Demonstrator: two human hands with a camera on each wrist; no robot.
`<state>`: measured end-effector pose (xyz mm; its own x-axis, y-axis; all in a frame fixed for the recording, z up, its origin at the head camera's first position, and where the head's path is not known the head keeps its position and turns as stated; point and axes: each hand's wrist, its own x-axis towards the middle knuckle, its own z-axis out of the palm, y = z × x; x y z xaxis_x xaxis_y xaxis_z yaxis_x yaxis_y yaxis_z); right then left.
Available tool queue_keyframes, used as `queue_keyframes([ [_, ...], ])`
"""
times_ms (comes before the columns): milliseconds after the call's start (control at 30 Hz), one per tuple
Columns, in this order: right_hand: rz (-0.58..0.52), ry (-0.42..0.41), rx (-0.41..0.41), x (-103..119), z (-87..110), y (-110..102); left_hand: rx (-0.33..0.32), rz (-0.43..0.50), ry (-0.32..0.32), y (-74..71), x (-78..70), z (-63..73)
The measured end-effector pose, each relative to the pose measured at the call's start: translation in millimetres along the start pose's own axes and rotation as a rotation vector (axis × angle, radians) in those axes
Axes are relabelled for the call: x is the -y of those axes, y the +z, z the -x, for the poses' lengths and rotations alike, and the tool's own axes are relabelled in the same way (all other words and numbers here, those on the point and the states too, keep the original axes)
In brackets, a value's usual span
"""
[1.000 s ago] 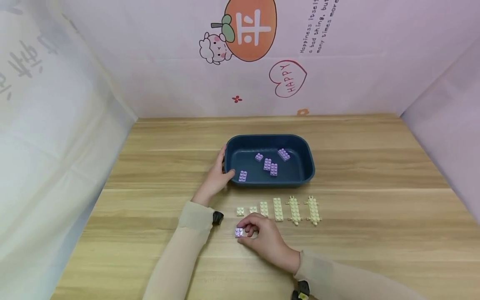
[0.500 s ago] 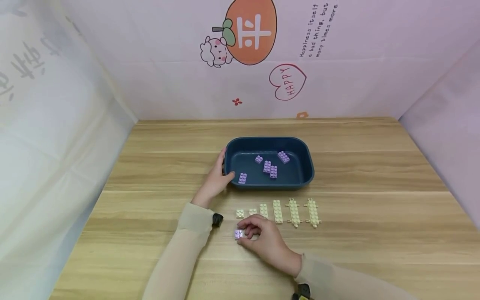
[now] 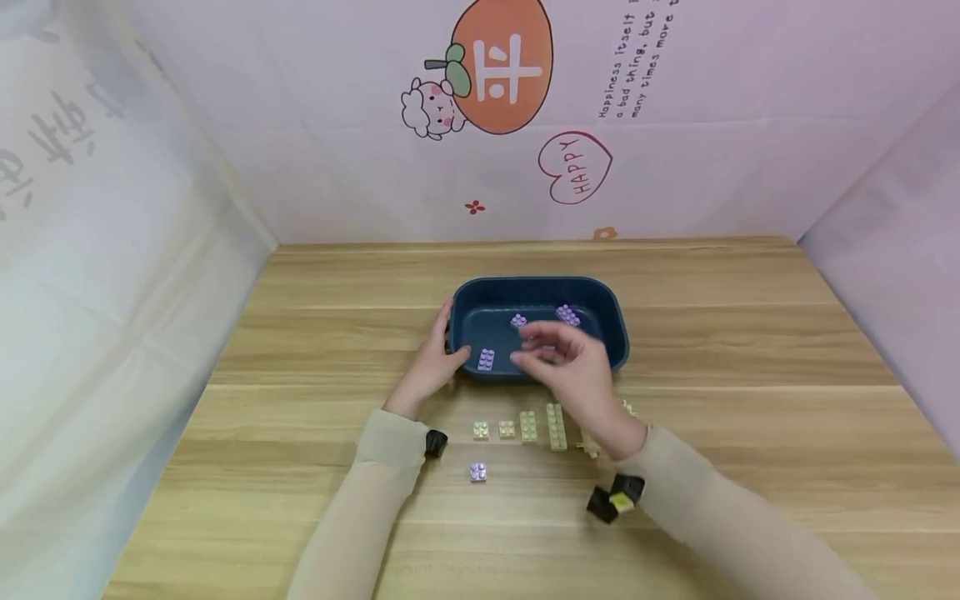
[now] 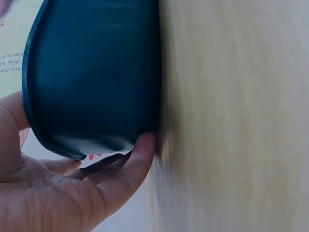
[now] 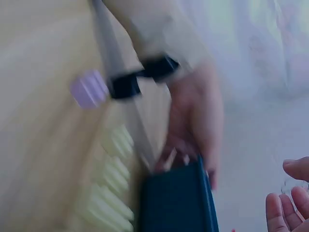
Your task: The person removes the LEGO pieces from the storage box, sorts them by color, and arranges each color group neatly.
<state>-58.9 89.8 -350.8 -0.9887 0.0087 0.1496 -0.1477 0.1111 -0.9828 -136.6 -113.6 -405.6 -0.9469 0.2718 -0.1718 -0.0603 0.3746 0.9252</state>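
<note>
Head: above, facing forward-down, wide over bench [image 3: 750, 358]. Left wrist: close at tray [image 4: 91, 72], turned sideways. Right wrist: near, tilted; tray common to all three.

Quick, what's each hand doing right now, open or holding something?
Left hand: holding the bin by one end.
Right hand: open, nothing visible in it.

printed sheet [image 3: 337, 167] behind a wooden table [image 3: 735, 342]

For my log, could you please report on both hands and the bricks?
Left hand gripping blue tray. Right hand over tray, holding no visible brick, partly blocking view inside. Single purple brick on table, near yellow bricks.
</note>
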Motion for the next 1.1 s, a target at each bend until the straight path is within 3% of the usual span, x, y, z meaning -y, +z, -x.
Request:
queue_keyframes([
  [200,0.125,0.086,-0.032,-6.9,-44.2,-20.2,0.004,0.004,0.011,1.3,0.0,1.4],
  [367,0.129,0.184,-0.027,-20.9,-63.5,-25.2,-0.002,0.014,0.009,2.1,0.9,2.1],
  [1100,0.288,0.303,0.001,-51.0,-92.7,-7.2,-0.008,0.006,0.024,1.4,-0.7,1.6],
])
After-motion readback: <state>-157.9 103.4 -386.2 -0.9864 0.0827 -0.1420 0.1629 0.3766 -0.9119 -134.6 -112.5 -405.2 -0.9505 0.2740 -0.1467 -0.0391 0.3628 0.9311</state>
